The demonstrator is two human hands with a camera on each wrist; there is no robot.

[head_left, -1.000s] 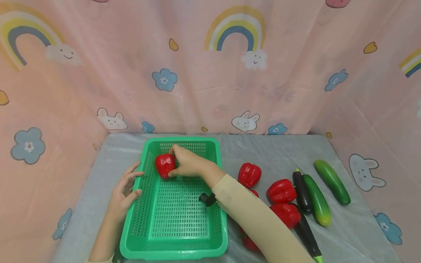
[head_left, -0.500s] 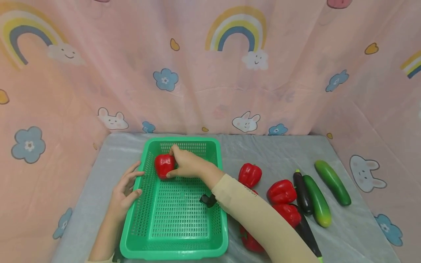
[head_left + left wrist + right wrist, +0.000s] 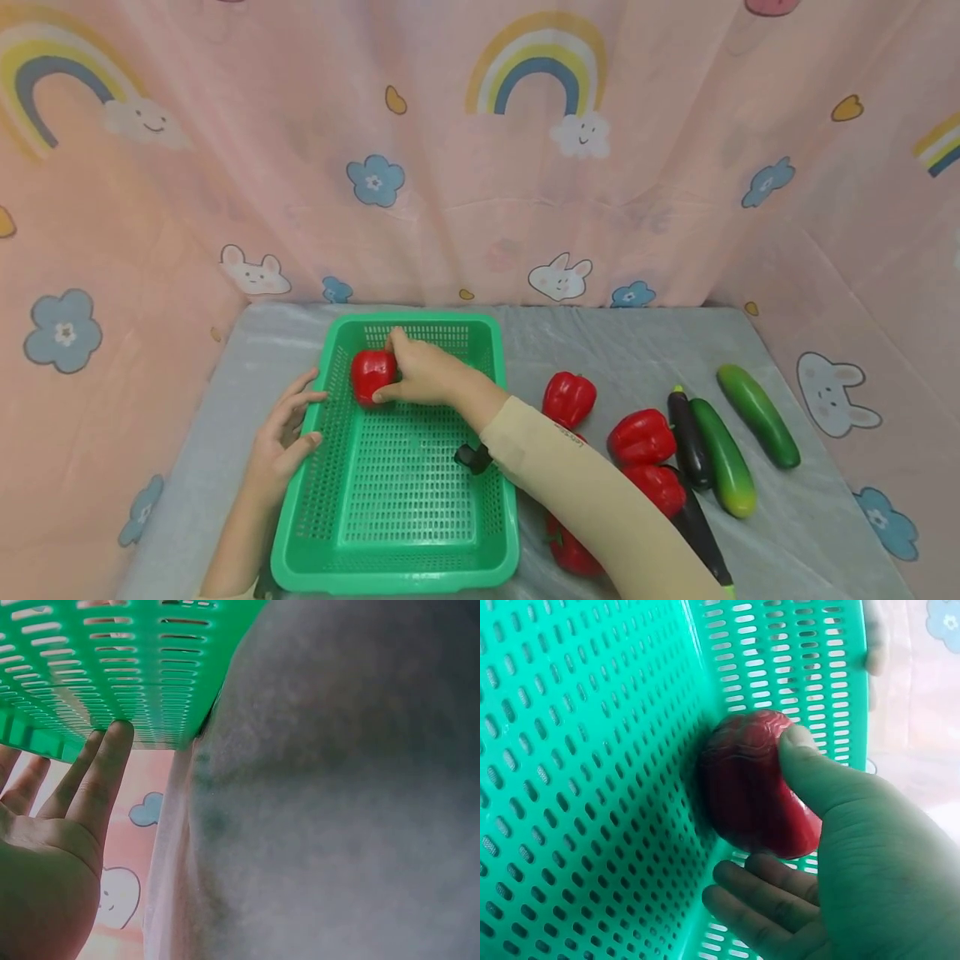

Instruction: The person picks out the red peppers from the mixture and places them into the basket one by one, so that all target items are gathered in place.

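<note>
In the head view a red bell pepper (image 3: 372, 377) sits in the far left part of a green perforated plastic basket (image 3: 397, 581). My right hand (image 3: 429, 372) grips it from the right, thumb on the near side and fingers on the far side. Seen from the right wrist, the thumb of that hand (image 3: 885, 847) presses the pepper (image 3: 754, 787) while several fingers curl beside it. At the basket's left rim is my left hand (image 3: 279, 442), fingers extended. The left wrist view shows that hand's fingertips (image 3: 116, 739) touching the basket's outer wall (image 3: 139, 667).
Right of the basket, several more red bell peppers (image 3: 568, 400) lie on the grey cloth (image 3: 615, 342), some partly behind the right sleeve (image 3: 570, 492). Farther right are a dark eggplant (image 3: 689, 437), another eggplant (image 3: 701, 533) and two green cucumbers (image 3: 759, 417). A patterned pink curtain (image 3: 450, 242) surrounds the table.
The right hand and the pepper in it have shifted very slightly left within the basket. The left hand stays at the rim.
</note>
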